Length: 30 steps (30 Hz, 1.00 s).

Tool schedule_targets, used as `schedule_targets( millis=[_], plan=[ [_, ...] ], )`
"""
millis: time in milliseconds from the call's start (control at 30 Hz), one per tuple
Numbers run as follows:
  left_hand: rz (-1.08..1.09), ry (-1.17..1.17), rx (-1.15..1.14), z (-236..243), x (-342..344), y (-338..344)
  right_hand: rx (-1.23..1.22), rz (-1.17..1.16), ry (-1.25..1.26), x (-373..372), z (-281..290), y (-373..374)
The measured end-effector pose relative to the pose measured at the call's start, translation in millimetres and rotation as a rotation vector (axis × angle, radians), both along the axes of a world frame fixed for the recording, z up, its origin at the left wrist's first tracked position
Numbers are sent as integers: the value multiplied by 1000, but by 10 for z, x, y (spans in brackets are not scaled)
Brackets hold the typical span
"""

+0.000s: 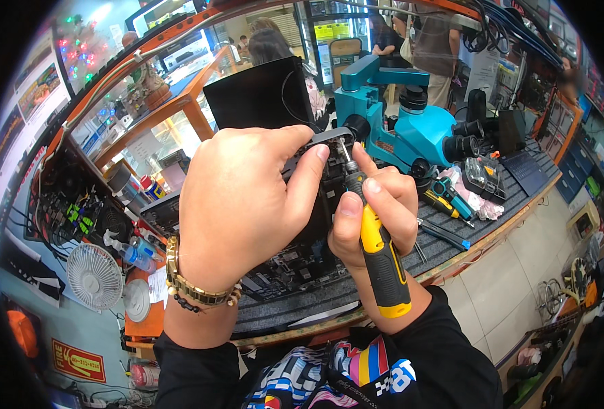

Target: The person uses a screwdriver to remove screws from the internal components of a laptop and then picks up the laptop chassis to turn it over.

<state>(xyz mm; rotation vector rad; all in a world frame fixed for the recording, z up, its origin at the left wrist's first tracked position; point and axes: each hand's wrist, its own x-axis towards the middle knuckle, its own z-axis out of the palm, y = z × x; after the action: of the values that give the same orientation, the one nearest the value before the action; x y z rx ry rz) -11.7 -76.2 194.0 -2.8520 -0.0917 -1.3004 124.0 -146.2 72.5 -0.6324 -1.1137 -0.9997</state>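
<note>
My left hand [240, 204] is raised close to the camera and grips a dark, opened device [329, 177] by its edge, thumb over a grey metal corner. Most of the device is hidden behind that hand. My right hand [373, 211] holds a yellow-and-black screwdriver [382, 255] upright, its metal tip touching the device near the grey corner, just beside my left thumb. A gold watch and a bead bracelet sit on my left wrist.
A teal microscope [411, 129] stands behind the hands. Below them lies a grey work mat [445, 249] with circuit boards [288, 269], tweezers and small tools [445, 198]. A small white fan [94, 276] and bottles stand at the left. People stand beyond the glass counter.
</note>
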Motion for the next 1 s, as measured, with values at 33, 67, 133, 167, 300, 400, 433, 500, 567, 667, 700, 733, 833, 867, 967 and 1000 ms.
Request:
schedule_targets(
  millis=[33, 67, 133, 167, 300, 400, 433, 500, 567, 667, 700, 733, 833, 867, 967, 1000],
  plan=[
    [0, 0, 0, 0, -1, 1, -43, -18, 1, -2, -9, -19],
    [-4, -3, 0, -2, -2, 3, -86, -37, 2, -3, -13, -29],
    [-9, -4, 0, 1, -1, 0, -83, -37, 2, -8, -6, -28],
    [-6, 3, -9, 7, 0, -6, -80, -38, 3, -9, -6, -28],
    [-7, -32, -52, -12, 27, -1, -78, -37, -8, -2, -9, 0],
    [-36, -57, -74, -34, 54, 18, 12, 1, 17, 4, -9, 24],
    [-36, -57, -74, -33, 53, 20, -34, -21, 12, -3, -16, 5],
    [-31, -49, -68, -32, 45, 26, -81, -42, 8, -7, -19, -1],
    [-29, -43, -64, -23, 43, 24, -78, -45, 8, -4, -16, -2],
    [-29, -35, -69, -18, 44, 14, 20, 2, 20, 19, -4, 46],
    [-30, -32, -77, -18, 45, 10, 20, 1, 21, 20, -6, 46],
    [-30, -32, -77, -18, 44, 12, 22, 8, 23, 20, -8, 49],
    [-32, -29, -72, -17, 45, 17, 22, 10, 28, 17, -9, 45],
    [-33, -35, -66, -15, 47, 18, 20, 6, 31, 14, -5, 40],
    [-31, -34, -70, -13, 43, 17, 3, -2, 27, 5, 1, 45],
    [-28, -27, -79, -14, 41, 17, 3, -1, 28, 2, 0, 48]
  ],
)
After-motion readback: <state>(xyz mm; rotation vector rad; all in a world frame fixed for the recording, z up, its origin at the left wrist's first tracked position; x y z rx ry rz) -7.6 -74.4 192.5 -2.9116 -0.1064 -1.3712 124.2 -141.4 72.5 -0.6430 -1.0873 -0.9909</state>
